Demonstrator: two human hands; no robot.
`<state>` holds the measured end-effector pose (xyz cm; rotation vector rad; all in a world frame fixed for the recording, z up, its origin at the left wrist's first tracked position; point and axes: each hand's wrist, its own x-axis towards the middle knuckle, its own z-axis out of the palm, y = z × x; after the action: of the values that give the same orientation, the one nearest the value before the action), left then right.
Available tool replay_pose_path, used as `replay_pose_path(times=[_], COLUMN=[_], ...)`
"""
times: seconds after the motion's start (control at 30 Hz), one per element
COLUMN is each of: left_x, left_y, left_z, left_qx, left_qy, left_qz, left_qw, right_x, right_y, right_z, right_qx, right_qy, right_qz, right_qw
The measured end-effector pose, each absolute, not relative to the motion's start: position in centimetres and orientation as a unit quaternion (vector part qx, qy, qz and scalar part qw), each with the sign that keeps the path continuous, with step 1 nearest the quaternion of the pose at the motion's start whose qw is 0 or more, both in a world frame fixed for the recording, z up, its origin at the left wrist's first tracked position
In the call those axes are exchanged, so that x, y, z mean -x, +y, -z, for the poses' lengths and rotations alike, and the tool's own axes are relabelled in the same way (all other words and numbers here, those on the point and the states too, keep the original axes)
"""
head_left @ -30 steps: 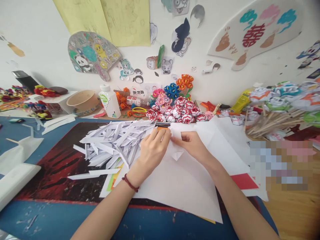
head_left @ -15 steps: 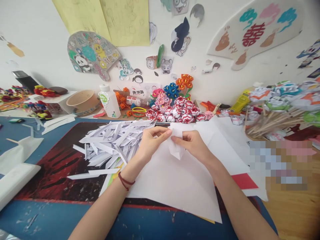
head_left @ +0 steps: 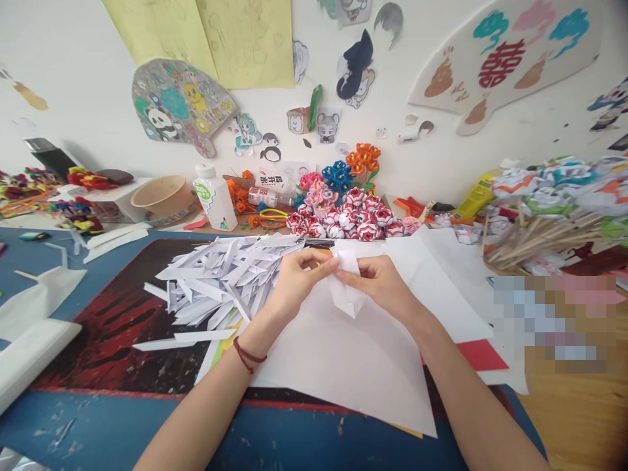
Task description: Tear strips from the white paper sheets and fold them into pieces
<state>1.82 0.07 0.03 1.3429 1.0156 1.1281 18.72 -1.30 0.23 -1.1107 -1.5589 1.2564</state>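
My left grip (head_left: 296,278) and right grip (head_left: 381,281) pinch the folded paper (head_left: 348,299); I seem mid-fold, and pressing it next wants even pressure.

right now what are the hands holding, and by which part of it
A folded white paper, pinched above its pointed lower end: the left hand at its left edge, the right hand across its middle.

L hand (head_left: 301,278) & R hand (head_left: 383,278) cover pt of the folded paper (head_left: 350,302), folds under there, can't see 'em! Yellow sheets (head_left: 255,70) cropped up top, sketch lines (head_left: 240,27) too faint to read; white block (head_left: 29,360) cut off, L edge; pixel patch (head_left: 547,317) on the R, unreadable.
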Motion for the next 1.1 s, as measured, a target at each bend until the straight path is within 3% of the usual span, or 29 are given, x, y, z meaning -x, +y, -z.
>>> replay_pose_path(times=[0.63, 1.1], left_x=[-2.4, -1.4], left_y=[-0.4, -0.2], left_z=[-0.1, -0.7], left_qx=[-0.496, -0.658], left_qy=[0.417, 0.433], left_qz=[-0.493, -0.465], left_qw=[0.581, 0.405], right_x=[-18.6, -18.7], right_y=[-1.3, -1.3], right_z=[0.0, -0.1], right_qx=[0.453, 0.452], right_qy=[-0.640, -0.627], right_qz=[-0.465, -0.471], right_qw=[0.411, 0.425])
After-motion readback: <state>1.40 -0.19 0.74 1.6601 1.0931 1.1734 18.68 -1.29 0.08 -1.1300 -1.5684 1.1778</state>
